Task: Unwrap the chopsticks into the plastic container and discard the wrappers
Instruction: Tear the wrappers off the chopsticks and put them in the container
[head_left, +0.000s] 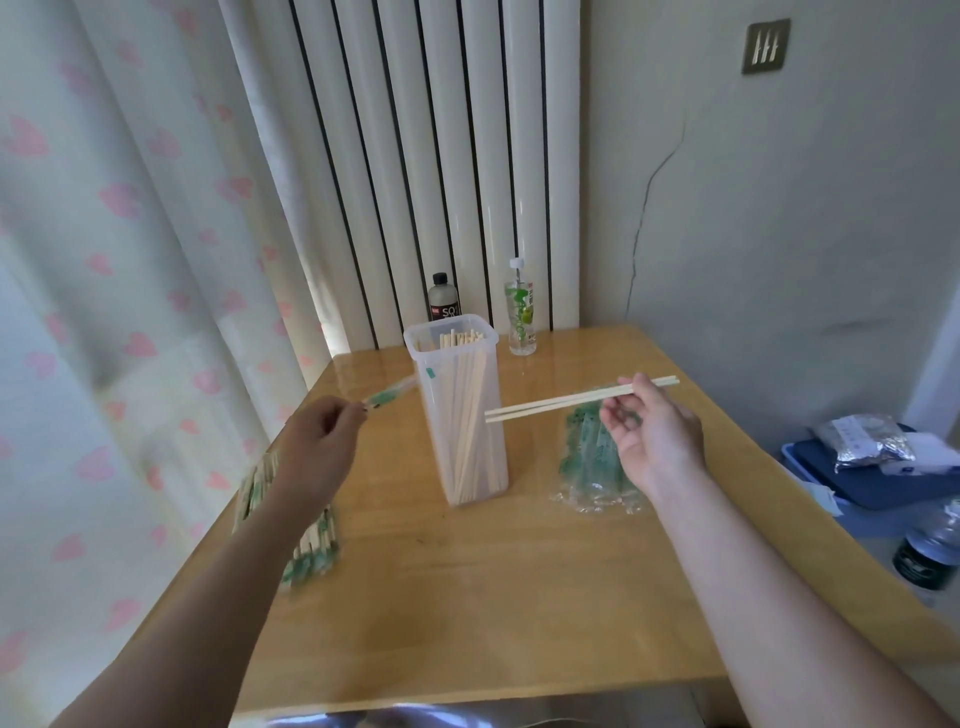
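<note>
On the glossy light-wood table (493, 597) in front of the person, we see a tall clear plastic container (441, 441) standing upright near the middle, open at the top. Many bare wooden chopsticks (470, 426) stand in it, leaning a little and reaching almost to the rim.

The right hand (649, 431) hovers to the right of the container. Its thumb and fingertips pinch an unwrapped pair of pale wooden chopsticks (550, 404). We find the pair lying almost level in the air, its far ends pointing left and crossing in front of the container's upper wall.

The left hand (317, 441) is raised on the container's other side, fingers curled, pinching one end of a clear wrapper with green print (387, 396) (blurred, so we cannot read its shape well). The wrapper stretches toward the container.

Below the left forearm, at the table's left edge, lies a stack of wrapped chopsticks (311, 551). Under the right hand, just beside the container, a heap of crumpled clear-and-green wrappers (592, 467) rests on the table.

At the back edge stand a dark bottle with a black cap (443, 301) and a clear bottle with a green label (520, 312), in front of a white ribbed radiator (415, 156). A pale curtain with pink hearts (104, 260) hangs to the left.
</note>
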